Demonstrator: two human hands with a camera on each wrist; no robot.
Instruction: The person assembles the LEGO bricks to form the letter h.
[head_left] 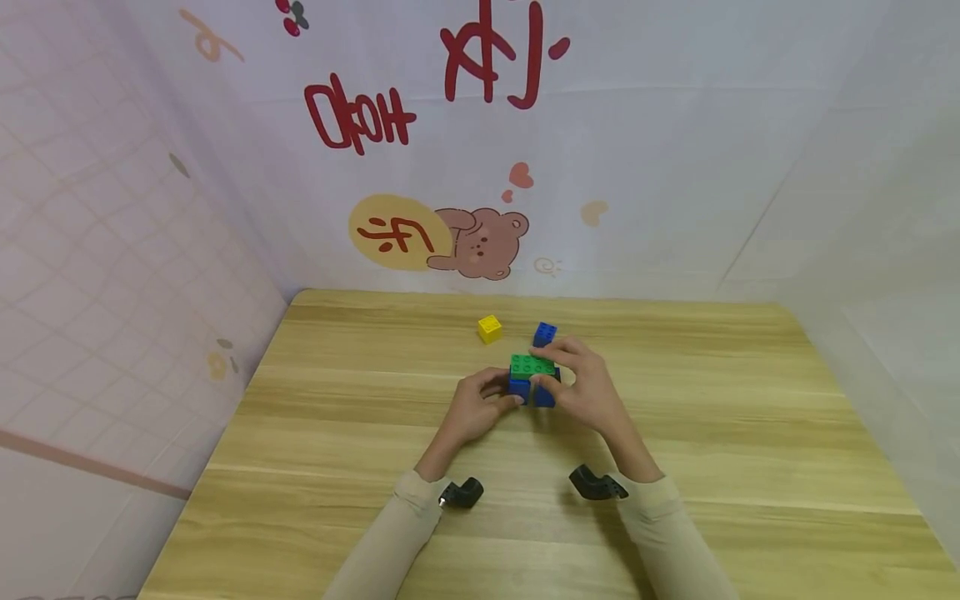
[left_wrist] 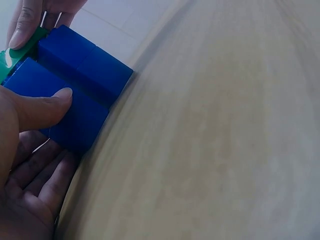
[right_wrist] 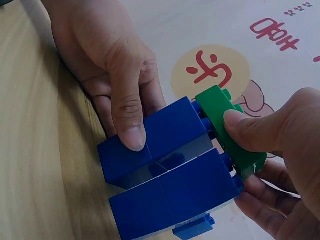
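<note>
Head view inspected first: we found the left blue stack [head_left: 519, 390] and the right blue stack [head_left: 545, 395] upright, side by side, on the wood-grain table [head_left: 337, 500], ahead of the person, with a narrow gap between them. Across both tops lay a green brick [head_left: 521, 365] with its studs facing up. We recorded the left hand [head_left: 472, 410] at the left blue stack, thumb on the near face and fingers behind it, clamped on that stack. We recorded the right hand [head_left: 588, 387] at the green brick, thumb on the near side and fingers on the far side, clamped on it. Right wrist view: we noted a seam midway up each stack, and blue studs visible beneath the green brick, which was therefore not pressed flush. Left wrist view: we confirmed the left thumb flat against the blue face. We located a small blue brick [head_left: 545, 333] just beyond the stacks, near the right fingertips, and a yellow brick [head_left: 490, 330] farther left, apart from them. We observed beige sleeves [head_left: 386, 542] with a black fitting [head_left: 462, 493] at each wrist, and a printed bear [head_left: 487, 242] on the white wall cloth [head_left: 675, 167] beyond the table
</note>
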